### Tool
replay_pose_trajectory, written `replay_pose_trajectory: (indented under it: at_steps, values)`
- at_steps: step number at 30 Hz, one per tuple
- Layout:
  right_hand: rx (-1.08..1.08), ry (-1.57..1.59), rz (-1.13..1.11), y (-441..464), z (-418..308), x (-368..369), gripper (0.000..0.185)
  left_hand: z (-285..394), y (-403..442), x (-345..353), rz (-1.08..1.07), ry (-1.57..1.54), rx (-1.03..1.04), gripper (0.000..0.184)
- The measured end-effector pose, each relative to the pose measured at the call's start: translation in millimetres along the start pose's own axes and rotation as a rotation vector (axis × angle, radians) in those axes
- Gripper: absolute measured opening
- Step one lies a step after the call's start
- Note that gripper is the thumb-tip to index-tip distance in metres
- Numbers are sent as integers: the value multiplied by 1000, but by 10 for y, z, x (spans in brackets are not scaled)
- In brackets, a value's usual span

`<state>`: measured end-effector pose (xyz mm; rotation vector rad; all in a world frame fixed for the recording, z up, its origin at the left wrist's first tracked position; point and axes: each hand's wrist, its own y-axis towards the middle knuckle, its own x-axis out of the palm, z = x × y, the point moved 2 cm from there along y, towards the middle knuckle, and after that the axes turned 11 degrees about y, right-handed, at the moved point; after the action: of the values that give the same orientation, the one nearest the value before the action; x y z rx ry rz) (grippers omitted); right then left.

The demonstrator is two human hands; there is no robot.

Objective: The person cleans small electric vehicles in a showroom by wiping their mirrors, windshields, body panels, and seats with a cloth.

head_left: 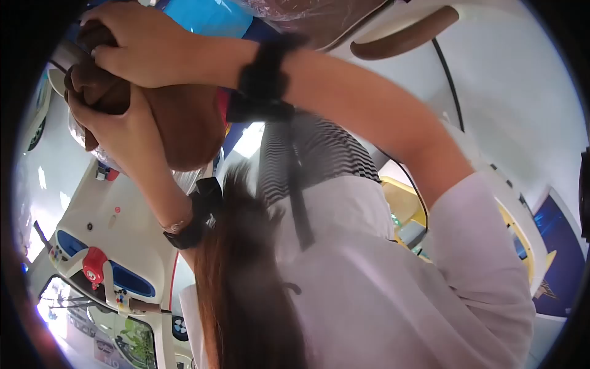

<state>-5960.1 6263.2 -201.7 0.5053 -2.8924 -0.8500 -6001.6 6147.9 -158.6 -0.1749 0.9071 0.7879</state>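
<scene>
A brown, leather-like padded piece with folds and an opening is at the upper left. My right hand reaches across the top and has its fingers curled over the folded part. Below it, my left hand grips the same folded part, its thumb and fingers spread around the dark opening. The two hands are close together. Black straps with small boxes are around both wrists. Some fingertips are hidden behind the brown folds.
Long hair and my light shirt fill the lower middle. White toy-car-like bodies stand at the left, one with a red-centred steering wheel. A brown handle on a white surface is at the top right, beside a black cable.
</scene>
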Motion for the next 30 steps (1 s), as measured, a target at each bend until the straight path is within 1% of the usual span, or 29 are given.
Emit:
replay_pose_trajectory:
  at_steps: [1, 3, 4, 7, 8, 10, 13, 14, 17, 19, 22, 24, 25, 27, 29, 30]
  values:
    - [-23, 85, 17, 1, -60, -56, 44, 90, -3, -28, -24, 15, -50, 96]
    - [231, 236, 43, -129, -230, -154, 42, 122, -31, -90, -14, 175, -11, 98]
    - [346, 307, 49, -153, -194, -179, 42, 115, 20, -42, 2, 248, 10, 99]
    - [51, 296, -15, -121, -60, -174, 38, 111, 68, -21, -14, 271, -7, 100]
    - [100, 314, -50, -102, -41, -152, 39, 127, 88, -31, -24, 235, -44, 102]
    - [211, 337, -112, -71, -81, -183, 39, 128, 115, -25, -8, 188, -18, 104]
    - [293, 155, -272, -17, -19, -256, 43, 112, 151, -33, -33, 164, -36, 109]
    - [398, 147, -397, 9, -58, -286, 52, 114, 174, -51, -46, 178, -46, 109]
    - [490, 218, -390, 60, -31, -240, 44, 75, 288, -122, -92, 238, -73, 110]
    - [479, 139, -553, 205, -43, -288, 45, 63, 320, -131, -95, 242, -98, 110]
    - [439, 44, -721, 468, 24, -282, 50, 70, 364, -11, -46, 223, -157, 108]
    - [380, -59, -781, 695, -50, -237, 54, 116, 430, -20, -54, 238, -208, 105]
    - [322, -127, -805, 842, -88, -218, 56, 126, 522, -1, -20, 192, -291, 91]
    - [218, 10, -867, 1149, -4, -18, 58, 155, 751, 61, 71, 98, -454, 65]
    - [162, 422, -930, 1456, 187, 317, 57, 162, 1012, 41, 18, 55, -590, 56]
    - [99, 482, -982, 1603, 244, 522, 56, 168, 1105, 30, 10, 73, -616, 60]
